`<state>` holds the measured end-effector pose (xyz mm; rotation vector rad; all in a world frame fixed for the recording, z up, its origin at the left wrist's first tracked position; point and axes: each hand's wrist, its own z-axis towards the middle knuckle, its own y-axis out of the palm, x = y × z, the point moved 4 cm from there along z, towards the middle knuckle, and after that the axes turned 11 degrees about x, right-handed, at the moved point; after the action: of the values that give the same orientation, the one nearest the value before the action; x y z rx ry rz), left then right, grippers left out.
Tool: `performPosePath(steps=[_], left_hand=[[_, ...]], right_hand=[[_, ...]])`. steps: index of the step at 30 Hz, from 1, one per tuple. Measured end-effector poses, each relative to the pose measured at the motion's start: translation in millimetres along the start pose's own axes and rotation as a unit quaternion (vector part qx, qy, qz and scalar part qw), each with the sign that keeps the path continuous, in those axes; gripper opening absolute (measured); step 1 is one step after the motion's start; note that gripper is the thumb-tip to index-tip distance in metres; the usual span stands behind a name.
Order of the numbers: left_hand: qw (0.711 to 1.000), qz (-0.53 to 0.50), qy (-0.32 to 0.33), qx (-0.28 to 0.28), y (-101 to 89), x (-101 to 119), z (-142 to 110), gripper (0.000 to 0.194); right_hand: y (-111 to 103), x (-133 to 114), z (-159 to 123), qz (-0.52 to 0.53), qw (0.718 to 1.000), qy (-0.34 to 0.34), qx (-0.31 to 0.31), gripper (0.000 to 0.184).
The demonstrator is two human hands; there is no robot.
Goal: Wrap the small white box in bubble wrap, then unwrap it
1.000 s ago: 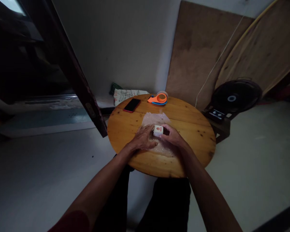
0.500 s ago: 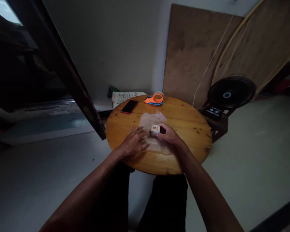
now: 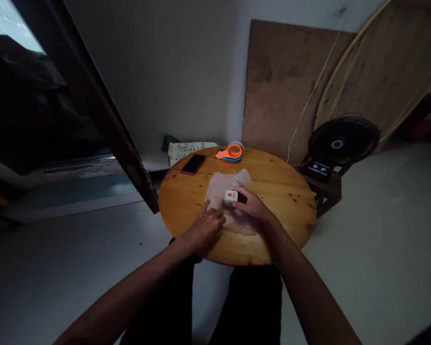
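A sheet of bubble wrap lies flat on the round wooden table. On it stands a small white box with a red mark on top. My right hand grips that box from its right side, thumb and fingers around it. Over the lower left edge of the wrap rests my left hand; its index finger points forward, apart from the other fingers, which bend over the sheet. I see nothing held in the left hand.
A phone and an orange tape dispenser lie along the table's far side. Behind the edge is a printed sack. A black fan stands to the right, and a brown board leans on the wall.
My left hand has come down and nearer to me, onto the wrap's lower left edge. The right hand keeps its grip on the box. The view has shifted slightly.
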<state>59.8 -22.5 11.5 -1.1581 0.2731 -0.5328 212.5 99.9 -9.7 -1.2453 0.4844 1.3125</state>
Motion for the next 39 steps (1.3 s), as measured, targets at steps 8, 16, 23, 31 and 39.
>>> performPosePath(steps=[8,16,23,31,39], left_hand=[[0.995,-0.053,-0.079,0.043,-11.9,-18.9,18.1,0.015],[0.988,-0.041,-0.148,0.025,-23.3,-56.4,80.1,0.021],[0.982,-0.119,-0.147,0.002,-6.9,-73.9,97.2,0.021],[0.921,-0.330,-0.209,-0.006,8.8,-87.3,87.1,0.038],[0.866,-0.428,-0.259,0.007,29.9,-83.0,91.0,0.026]], right_hand=[[-6.0,-5.6,-0.4,0.066,0.997,0.042,-0.001,0.042],[-29.0,-17.5,-2.2,0.149,0.988,0.044,0.015,0.043],[-16.5,-0.3,6.3,0.058,0.989,0.111,0.077,0.026],[-12.8,-0.2,7.2,0.044,0.987,0.113,0.104,0.023],[-12.8,-3.1,3.6,0.060,0.983,0.138,0.102,0.025]])
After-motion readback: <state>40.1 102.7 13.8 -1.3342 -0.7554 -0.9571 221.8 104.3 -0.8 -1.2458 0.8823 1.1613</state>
